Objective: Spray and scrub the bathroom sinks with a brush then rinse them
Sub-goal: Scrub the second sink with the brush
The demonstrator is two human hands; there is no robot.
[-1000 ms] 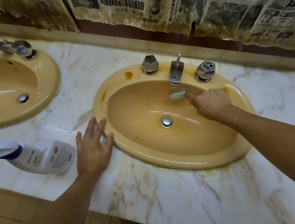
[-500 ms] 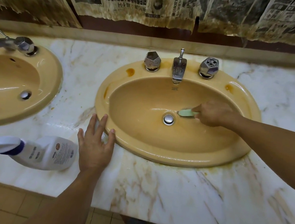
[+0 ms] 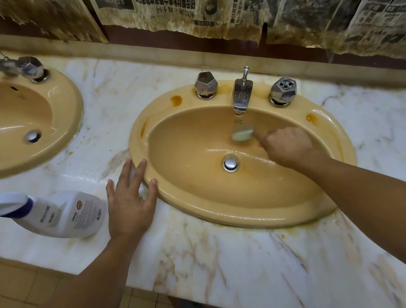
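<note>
1. Mustard-yellow ceramic fills the middle of our view: an oval sink (image 3: pixel 240 217) set in a veined marble counter (image 3: pixel 260 276). Its basin is wet and glossy, and we see rust-brown stains on the rim.
2. We see the right hand (image 3: pixel 288 146) reaching into the basin, fingers curled tight round the handle of a pale green brush (image 3: pixel 241 134).
3. The brush head is blurred. It sits by the basin's back wall, just below the tap spout (image 3: pixel 242 96) and above the drain (image 3: pixel 231 163). We cannot tell whether the bristles touch the ceramic.
4. We see the left hand (image 3: pixel 130 204) flat on the counter, fingers straight and spread, holding nothing, with its fingertips at the sink's front-left rim.
5. Just left of that hand a white spray bottle (image 3: pixel 69 213) lies on its side, with its trigger end pointing left.
6. A faceted chrome left knob (image 3: pixel 206 84) and right knob (image 3: pixel 283 90) flank the spout.
7. A second sink (image 3: pixel 73 123) of the same yellow is cut off by the left edge.
8. Stained newspaper (image 3: pixel 161 0) hangs on the wall behind.
</note>
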